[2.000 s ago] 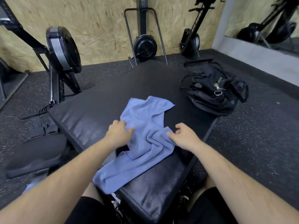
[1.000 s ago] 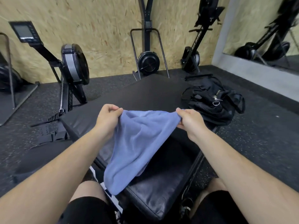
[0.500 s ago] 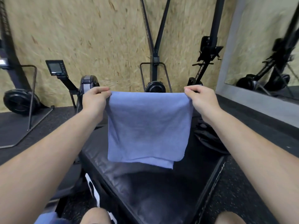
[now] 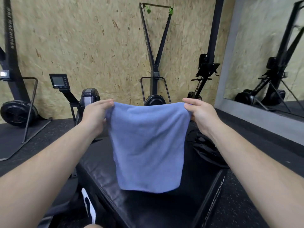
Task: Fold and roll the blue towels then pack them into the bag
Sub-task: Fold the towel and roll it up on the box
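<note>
Far left, a black exercise machine [image 4: 18, 112] stands on the gym floor, and next to it a rower [image 4: 89, 97] is parked against the chipboard wall [image 4: 82, 38]. Then the person's left hand [image 4: 94, 116] comes in, thumb and fingers pinching the top left corner of the blue towel [image 4: 148, 145]. The towel hangs in the air, stretched between both hands and fairly flat (the top edge dips a little in the middle). Its bottom hem is low over the black padded bench [image 4: 164, 211]; can't tell if it touches. The right hand [image 4: 199, 115] pinches the top right corner the same way. Just past that wrist the black bag [image 4: 204, 150] sits on the bench's far right side, partly hidden by the forearm. A big mirror [image 4: 263, 55] fills the right wall.
</note>
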